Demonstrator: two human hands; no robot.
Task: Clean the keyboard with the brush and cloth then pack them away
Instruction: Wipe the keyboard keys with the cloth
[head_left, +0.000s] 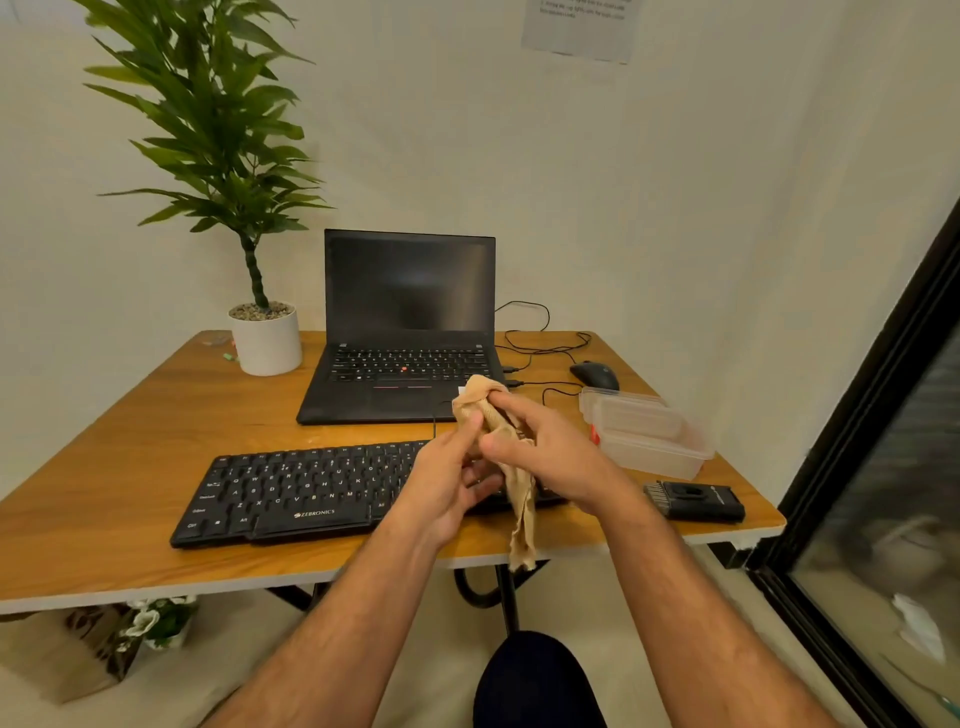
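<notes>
A black keyboard (291, 493) lies near the front edge of the wooden table (130, 436). Above its right end both hands hold a tan cloth (522, 514). My left hand (449, 483) pinches the bunched upper part from the left. From the right, my right hand (540, 447) grips the same bunch, and a long tail of cloth hangs down past the table edge. A black brush (693, 500) lies flat on the table to the right of the keyboard. A clear plastic box (649, 436) with its lid stands just behind the brush.
An open black laptop (408, 332) sits behind the keyboard, with a black mouse (595, 375) and cables to its right. A potted plant (265, 338) stands at the back left. A dark-framed glass panel (883, 415) runs along the right side.
</notes>
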